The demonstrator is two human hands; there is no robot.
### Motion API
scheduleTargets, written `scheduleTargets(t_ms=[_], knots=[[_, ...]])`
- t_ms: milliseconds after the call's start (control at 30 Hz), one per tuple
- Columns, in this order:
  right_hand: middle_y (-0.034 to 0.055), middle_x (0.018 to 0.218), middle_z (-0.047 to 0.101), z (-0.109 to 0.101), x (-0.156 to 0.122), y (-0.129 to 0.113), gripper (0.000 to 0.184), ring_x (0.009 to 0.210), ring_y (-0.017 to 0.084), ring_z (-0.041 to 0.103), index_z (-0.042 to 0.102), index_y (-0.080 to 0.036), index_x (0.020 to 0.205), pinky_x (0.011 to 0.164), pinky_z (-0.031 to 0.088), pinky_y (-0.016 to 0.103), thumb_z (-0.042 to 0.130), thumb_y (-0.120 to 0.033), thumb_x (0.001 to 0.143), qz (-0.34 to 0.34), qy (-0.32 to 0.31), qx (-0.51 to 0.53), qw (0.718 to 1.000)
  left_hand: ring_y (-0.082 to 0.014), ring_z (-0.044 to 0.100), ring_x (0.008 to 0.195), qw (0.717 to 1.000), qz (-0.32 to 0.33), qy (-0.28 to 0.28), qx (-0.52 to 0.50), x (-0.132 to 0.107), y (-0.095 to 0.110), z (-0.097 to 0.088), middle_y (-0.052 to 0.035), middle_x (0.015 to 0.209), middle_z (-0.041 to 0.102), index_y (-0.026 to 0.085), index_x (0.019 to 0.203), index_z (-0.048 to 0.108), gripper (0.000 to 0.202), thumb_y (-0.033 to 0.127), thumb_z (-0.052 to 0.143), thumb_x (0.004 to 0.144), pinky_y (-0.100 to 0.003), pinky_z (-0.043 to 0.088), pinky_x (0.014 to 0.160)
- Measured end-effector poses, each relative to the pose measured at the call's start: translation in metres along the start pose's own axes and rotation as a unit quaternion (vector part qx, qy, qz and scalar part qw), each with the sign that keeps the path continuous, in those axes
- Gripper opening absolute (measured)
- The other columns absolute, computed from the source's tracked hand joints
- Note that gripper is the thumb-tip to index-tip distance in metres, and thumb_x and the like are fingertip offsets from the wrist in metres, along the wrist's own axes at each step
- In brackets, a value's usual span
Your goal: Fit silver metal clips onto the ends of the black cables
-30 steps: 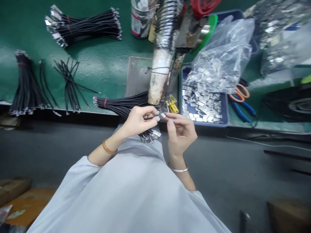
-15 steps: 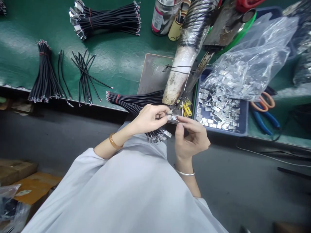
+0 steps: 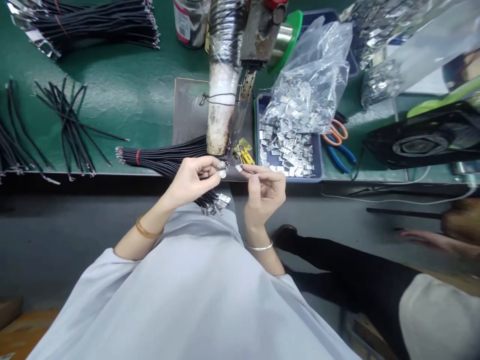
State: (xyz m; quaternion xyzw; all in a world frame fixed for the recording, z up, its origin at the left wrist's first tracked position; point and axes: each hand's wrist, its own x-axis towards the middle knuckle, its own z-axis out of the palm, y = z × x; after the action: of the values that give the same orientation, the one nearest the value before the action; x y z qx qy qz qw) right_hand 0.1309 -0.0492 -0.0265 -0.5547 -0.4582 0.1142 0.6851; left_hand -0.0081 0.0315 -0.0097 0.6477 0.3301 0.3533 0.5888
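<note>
My left hand (image 3: 195, 179) is closed in a pinch at the table's front edge. Pale coverings show at its fingertips, and what they grip is too small to make out. Facing it, my right hand (image 3: 265, 192) pinches a small silvery metal connector (image 3: 239, 168) between thumb and forefinger. Under my left hand runs a bundle of black cables (image 3: 161, 156) tied with a red band. Metal connector ends (image 3: 219, 202) of these cables hang over my lap. Just behind my fingers are a yellow clip-like piece (image 3: 245, 152) and the mouth of a wrapped white duct (image 3: 217, 137).
A soldering iron (image 3: 248, 82) points down beside the duct. To the right, a blue tray (image 3: 318, 170) holds loose metal connectors under a plastic bag (image 3: 318, 75), with pliers (image 3: 339, 155) alongside. More black cables (image 3: 69, 125) lie left. A black fan (image 3: 423, 145) and a seated person's leg (image 3: 348, 270) are at right.
The view has swung right, bringing the fan and another person's legs into sight. My hands remain close together at the table edge; the small connector stays in my right fingers.
</note>
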Motion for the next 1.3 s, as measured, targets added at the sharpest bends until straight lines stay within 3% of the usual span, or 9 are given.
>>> scheduleTargets(t_ms=[300, 633, 800, 967, 1200, 1300], knots=[[0.0023, 0.098, 0.079, 0.001, -0.003, 0.004, 0.004, 0.090, 0.017, 0.078, 0.063, -0.025, 0.096, 0.077, 0.067, 0.033, 0.067, -0.023, 0.095, -0.062, -0.042, -0.013, 0.997, -0.0056, 0.038, 0.047, 1.000, -0.005, 0.003, -0.011, -0.001, 0.002, 0.001, 0.0044, 0.053, 0.050, 0.013, 0.075, 0.069, 0.013, 0.026, 0.070, 0.077, -0.021, 0.031, 0.047], [0.0016, 0.094, 0.078, 0.004, -0.004, 0.002, 0.013, 0.084, 0.017, 0.079, 0.061, -0.024, 0.091, 0.072, 0.068, 0.029, 0.067, -0.033, 0.096, 0.002, -0.025, 0.018, 1.000, -0.0067, 0.042, 0.051, 1.000, -0.013, -0.016, 0.004, -0.001, 0.004, 0.000, 0.0023, 0.056, 0.055, 0.013, 0.074, 0.072, 0.014, 0.027, 0.072, 0.077, -0.021, 0.034, 0.050], [0.0015, 0.094, 0.079, 0.004, -0.002, -0.001, 0.010, 0.080, 0.014, 0.079, 0.061, -0.023, 0.090, 0.071, 0.067, 0.026, 0.067, -0.028, 0.096, 0.023, -0.040, 0.021, 0.999, -0.0056, 0.033, 0.051, 1.000, -0.006, -0.006, 0.004, -0.001, 0.004, 0.000, 0.0050, 0.053, 0.045, 0.013, 0.071, 0.069, 0.012, 0.023, 0.070, 0.076, -0.021, 0.026, 0.048], [0.0019, 0.096, 0.079, 0.006, -0.006, 0.004, 0.006, 0.085, 0.016, 0.079, 0.061, -0.024, 0.094, 0.073, 0.068, 0.031, 0.066, -0.026, 0.096, -0.052, -0.010, 0.004, 0.999, -0.0053, 0.030, 0.051, 1.000, -0.007, 0.007, -0.017, -0.002, 0.004, 0.001, 0.0057, 0.054, 0.041, 0.014, 0.070, 0.068, 0.009, 0.021, 0.069, 0.075, -0.021, 0.024, 0.049], [0.0018, 0.097, 0.080, 0.007, -0.007, 0.012, 0.006, 0.088, 0.017, 0.079, 0.063, -0.024, 0.092, 0.075, 0.065, 0.030, 0.066, -0.020, 0.095, -0.055, -0.007, -0.054, 0.997, -0.0068, 0.037, 0.051, 0.999, -0.010, 0.035, -0.017, -0.001, 0.006, 0.002, 0.0017, 0.055, 0.053, 0.013, 0.070, 0.074, 0.018, 0.030, 0.072, 0.077, -0.022, 0.029, 0.049], [0.0009, 0.098, 0.081, 0.007, -0.003, 0.012, 0.012, 0.088, 0.016, 0.079, 0.065, -0.024, 0.091, 0.079, 0.065, 0.030, 0.068, -0.013, 0.092, -0.114, -0.026, -0.089, 0.989, -0.0068, 0.039, 0.051, 0.999, 0.001, 0.049, -0.015, -0.001, 0.005, 0.003, 0.0002, 0.057, 0.060, 0.013, 0.069, 0.074, 0.020, 0.031, 0.073, 0.078, -0.021, 0.030, 0.049]])
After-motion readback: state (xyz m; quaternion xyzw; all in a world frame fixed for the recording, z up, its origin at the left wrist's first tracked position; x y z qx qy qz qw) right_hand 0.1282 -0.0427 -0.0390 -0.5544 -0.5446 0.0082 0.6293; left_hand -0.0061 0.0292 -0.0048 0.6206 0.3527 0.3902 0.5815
